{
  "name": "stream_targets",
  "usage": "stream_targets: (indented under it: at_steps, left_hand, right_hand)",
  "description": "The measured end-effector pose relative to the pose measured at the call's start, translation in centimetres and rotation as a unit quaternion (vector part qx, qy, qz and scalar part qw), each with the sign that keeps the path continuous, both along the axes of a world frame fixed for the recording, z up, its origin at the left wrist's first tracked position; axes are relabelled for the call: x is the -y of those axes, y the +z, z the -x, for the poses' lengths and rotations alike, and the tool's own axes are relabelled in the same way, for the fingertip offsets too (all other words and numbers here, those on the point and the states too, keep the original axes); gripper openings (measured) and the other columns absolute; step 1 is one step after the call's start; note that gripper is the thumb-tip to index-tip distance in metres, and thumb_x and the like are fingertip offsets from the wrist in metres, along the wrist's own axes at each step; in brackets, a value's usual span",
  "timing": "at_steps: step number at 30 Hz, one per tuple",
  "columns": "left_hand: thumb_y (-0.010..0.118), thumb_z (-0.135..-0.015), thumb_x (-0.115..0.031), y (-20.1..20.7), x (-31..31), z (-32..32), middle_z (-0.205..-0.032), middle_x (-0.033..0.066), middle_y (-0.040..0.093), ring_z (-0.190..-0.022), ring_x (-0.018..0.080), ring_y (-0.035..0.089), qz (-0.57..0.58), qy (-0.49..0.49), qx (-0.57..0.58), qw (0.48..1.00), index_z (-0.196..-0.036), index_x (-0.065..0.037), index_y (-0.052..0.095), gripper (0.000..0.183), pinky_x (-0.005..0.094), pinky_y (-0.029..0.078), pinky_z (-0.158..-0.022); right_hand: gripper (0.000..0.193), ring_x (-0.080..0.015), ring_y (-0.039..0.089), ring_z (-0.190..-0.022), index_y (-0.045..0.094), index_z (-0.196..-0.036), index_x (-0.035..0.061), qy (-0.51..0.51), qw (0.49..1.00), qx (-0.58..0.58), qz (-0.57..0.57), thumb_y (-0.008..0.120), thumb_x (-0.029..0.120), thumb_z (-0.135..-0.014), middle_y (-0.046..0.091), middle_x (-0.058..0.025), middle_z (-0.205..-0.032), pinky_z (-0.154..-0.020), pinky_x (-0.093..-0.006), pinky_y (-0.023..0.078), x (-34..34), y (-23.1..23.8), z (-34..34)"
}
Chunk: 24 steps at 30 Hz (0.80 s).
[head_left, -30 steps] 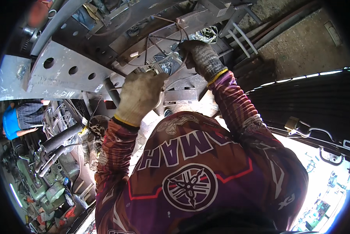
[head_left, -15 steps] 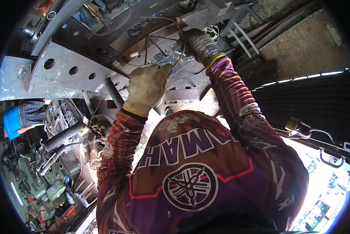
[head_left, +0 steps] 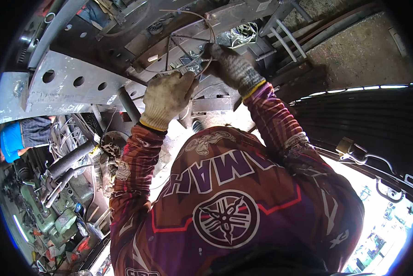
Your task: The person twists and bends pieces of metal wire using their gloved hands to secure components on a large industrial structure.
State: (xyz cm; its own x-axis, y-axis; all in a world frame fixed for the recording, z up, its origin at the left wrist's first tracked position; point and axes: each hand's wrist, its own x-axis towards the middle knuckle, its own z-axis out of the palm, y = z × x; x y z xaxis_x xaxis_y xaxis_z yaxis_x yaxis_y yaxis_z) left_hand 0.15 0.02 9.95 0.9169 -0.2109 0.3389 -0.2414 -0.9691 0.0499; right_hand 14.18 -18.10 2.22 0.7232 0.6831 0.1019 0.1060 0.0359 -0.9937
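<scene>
Both my hands are gloved and raised over steelwork at the top of the view. My left hand (head_left: pixel 167 97), in an off-white knit glove, is closed on a thin, bent metal wire (head_left: pixel 209 24). My right hand (head_left: pixel 231 66), in a darker, dirty grey glove, grips the same wire a little farther up and to the right. The wire loops between the hands and curves away to the upper left, its free end above the dark beams. The fingertips of both gloves are partly hidden. Behind the wire stands a small frame of thin rods (head_left: pixel 167 53).
A pale steel plate with round holes (head_left: pixel 63 85) spans the left. A bundle of light cord (head_left: pixel 243 34) lies beyond my right hand. Machinery (head_left: pixel 45 207) and tangled wires fill the lower left, near a person in blue (head_left: pixel 12 140). A padlock (head_left: pixel 346 146) hangs at the right.
Both hands have shifted slightly left, and the right has come down a little. The wire now shows as a wider loop between and above them.
</scene>
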Motion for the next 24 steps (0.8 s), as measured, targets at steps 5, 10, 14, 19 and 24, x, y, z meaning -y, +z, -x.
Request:
stream_targets:
  at_steps: [5,10,14,19,24]
  left_hand:
    - [0.063,-0.095,-0.041,-0.1,-0.7,-0.4,-0.066,0.0057,0.06,-0.053,0.0275,0.062,0.01,-0.016,0.013,1.0,-0.078,-0.013,0.061,0.033,0.0404,0.051,-0.048]
    - [0.069,-0.092,-0.035,0.0,-3.1,-1.5,-0.061,0.0037,0.056,-0.05,0.0228,0.059,-0.012,-0.07,0.014,0.997,-0.083,-0.016,0.067,0.021,0.0371,0.047,-0.046]
    - [0.068,-0.092,-0.036,-0.7,-6.0,-3.1,-0.056,0.0003,0.049,-0.044,0.0179,0.052,-0.007,-0.123,0.04,0.992,-0.072,-0.017,0.064,0.029,0.0362,0.044,-0.041]
    - [0.071,-0.09,-0.039,-0.8,-7.7,-4.4,-0.059,-0.0006,0.05,-0.044,0.0147,0.05,0.039,-0.174,0.056,0.982,-0.072,-0.017,0.064,0.029,0.0345,0.04,-0.038]
    - [0.073,-0.088,-0.032,-1.8,-4.0,-1.0,-0.064,0.0029,0.056,-0.052,0.0208,0.056,-0.014,-0.052,0.015,0.998,-0.084,-0.016,0.068,0.018,0.0371,0.045,-0.046]
  right_hand:
    - [0.064,-0.0282,0.067,-0.107,0.045,-0.139,0.0016,0.162,0.872,-0.366,-0.282,0.067,0.043,-0.095,0.065,-0.0121,-0.121,-0.097,-0.0463,0.055,-1.3,-1.4,2.4]
    - [0.061,-0.0269,0.068,-0.107,0.048,-0.136,0.0018,0.121,0.875,-0.357,-0.303,0.068,0.042,-0.095,0.066,-0.0131,-0.117,-0.096,-0.0441,0.056,-2.7,-2.8,2.4]
    - [0.05,-0.0233,0.069,-0.102,0.054,-0.13,0.0013,0.018,0.918,-0.299,-0.261,0.066,0.037,-0.098,0.068,-0.0128,-0.113,-0.089,-0.0381,0.059,-4.7,-3.8,2.8]
    - [0.043,-0.0203,0.071,-0.093,0.059,-0.123,0.0004,0.017,0.924,-0.271,-0.269,0.066,0.035,-0.098,0.07,-0.0109,-0.107,-0.083,-0.0333,0.06,-5.5,-3.9,2.6]
    - [0.051,-0.0214,0.07,-0.097,0.057,-0.129,0.0009,0.066,0.915,-0.308,-0.252,0.069,0.037,-0.096,0.07,-0.0122,-0.109,-0.084,-0.0359,0.059,-2.9,-3.8,2.3]
